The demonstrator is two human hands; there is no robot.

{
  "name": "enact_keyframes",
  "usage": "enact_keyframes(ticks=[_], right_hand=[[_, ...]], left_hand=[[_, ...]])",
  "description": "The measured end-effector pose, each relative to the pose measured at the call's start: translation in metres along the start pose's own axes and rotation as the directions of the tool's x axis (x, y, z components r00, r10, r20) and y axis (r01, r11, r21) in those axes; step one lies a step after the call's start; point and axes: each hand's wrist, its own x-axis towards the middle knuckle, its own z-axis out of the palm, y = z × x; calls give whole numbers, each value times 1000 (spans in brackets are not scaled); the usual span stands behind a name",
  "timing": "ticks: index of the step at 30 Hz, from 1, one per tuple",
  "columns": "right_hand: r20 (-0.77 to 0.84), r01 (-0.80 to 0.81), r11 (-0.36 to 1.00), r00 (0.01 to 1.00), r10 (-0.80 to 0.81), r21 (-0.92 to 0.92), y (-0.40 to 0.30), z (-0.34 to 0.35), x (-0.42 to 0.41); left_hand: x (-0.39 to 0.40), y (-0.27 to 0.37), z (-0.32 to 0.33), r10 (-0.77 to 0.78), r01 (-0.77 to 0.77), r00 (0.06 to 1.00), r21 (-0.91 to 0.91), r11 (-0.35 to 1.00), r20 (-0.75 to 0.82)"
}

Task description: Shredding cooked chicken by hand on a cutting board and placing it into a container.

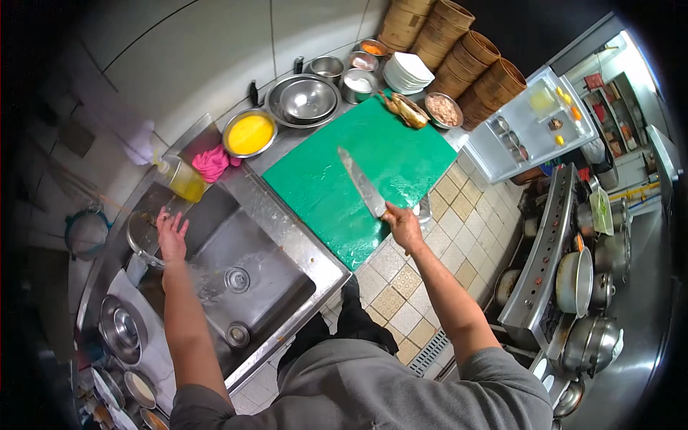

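Note:
My right hand [404,228] grips the handle of a broad kitchen knife [361,180]. Its wet blade points away from me, above the green cutting board [322,166], which has wet patches. On the left, my left hand [172,234] is over the stainless steel sink [252,220], fingers spread, beside a curved metal spout [141,250]. Whether the fingertips touch a tap there is hard to see. Water splashes into the basin near the drain [237,279]. A piece of cooked poultry [406,109] rests at the board's far corner.
Behind the board stand a bowl of yellow liquid [250,134], nested metal bowls [307,99], white plates [408,72] and bamboo steamers [475,80]. A pink cloth [212,163] and soap bottle [183,180] sit by the sink. Right: an open refrigerator door [537,123] and a stove [537,269] with pots.

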Motion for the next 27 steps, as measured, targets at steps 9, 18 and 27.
enact_keyframes(ticks=[9,18,27], right_hand=[[193,140,974,966,-174,178,-84,38,-73],[655,25,920,695,-296,390,-203,174,-94],[883,-56,984,451,-129,172,-305,324,-47]], left_hand=[[-35,-79,-40,-73,94,996,-696,712,60],[-163,-138,-91,-447,359,862,-333,872,-241],[-290,-79,-113,-436,379,835,-222,898,-336]])
